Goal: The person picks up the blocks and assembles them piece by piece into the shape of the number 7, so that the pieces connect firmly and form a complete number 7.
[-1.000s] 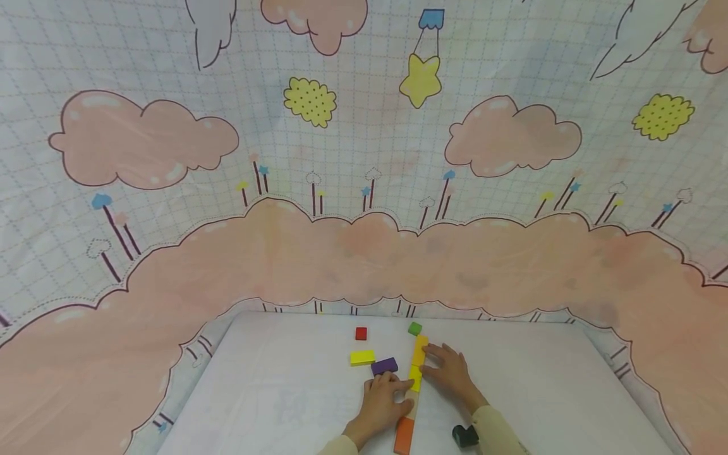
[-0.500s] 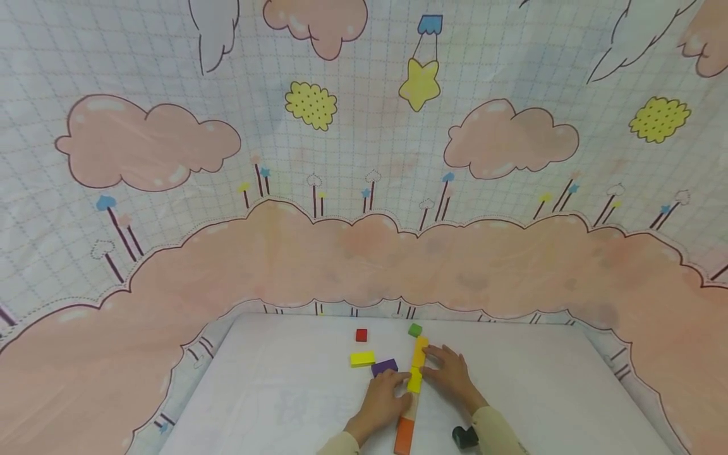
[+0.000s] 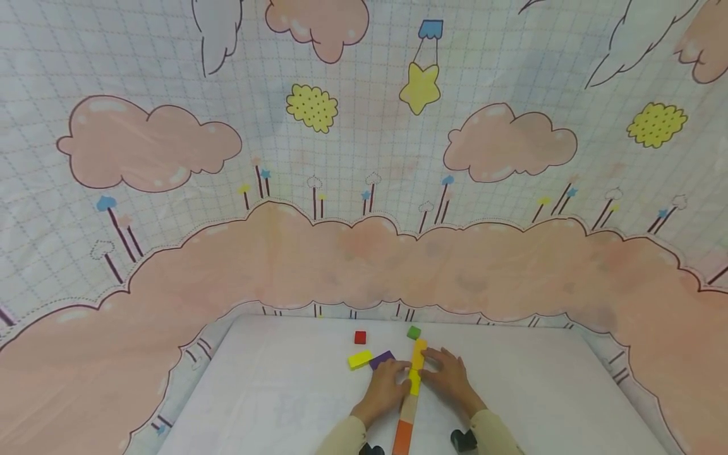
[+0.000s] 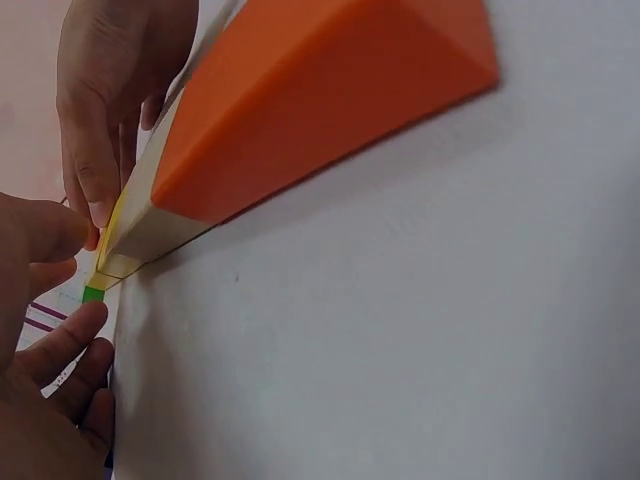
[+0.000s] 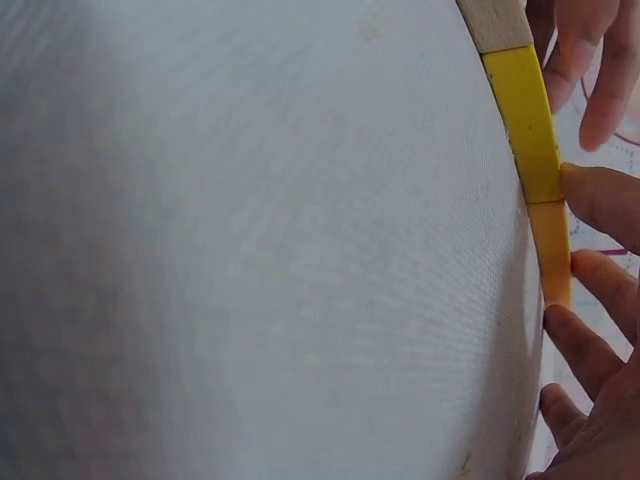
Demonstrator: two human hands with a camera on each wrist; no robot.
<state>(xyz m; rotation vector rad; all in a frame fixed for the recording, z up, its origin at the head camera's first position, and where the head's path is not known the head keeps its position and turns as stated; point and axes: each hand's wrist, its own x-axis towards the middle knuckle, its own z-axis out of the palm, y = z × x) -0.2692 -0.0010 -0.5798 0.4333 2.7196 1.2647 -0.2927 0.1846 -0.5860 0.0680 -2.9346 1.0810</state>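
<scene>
A straight row of blocks runs away from me in the head view: an orange block [image 3: 402, 436], a bare wood block [image 3: 409, 407], a yellow block [image 3: 414, 383] and a light orange block [image 3: 418, 354]. Along its left side, my left hand [image 3: 383, 388] has its thumb and index fingertip right at the yellow block. My right hand [image 3: 449, 378] is on the other side. In the right wrist view, its thumb touches the yellow block [image 5: 527, 125] and its fingertips rest against the light orange block [image 5: 550, 250].
Just past the row's far end lies a green cube [image 3: 414, 332]. Left of the row are a purple block [image 3: 382, 360], a loose yellow block [image 3: 360, 360] touching or near it, and a red cube [image 3: 361, 337]. A patterned cloth [image 3: 364, 265] stands behind the white tabletop [image 3: 273, 392].
My left hand has shifted forward along the row. The purple block and the loose yellow block have turned slightly. My right hand stays in place against the row.
</scene>
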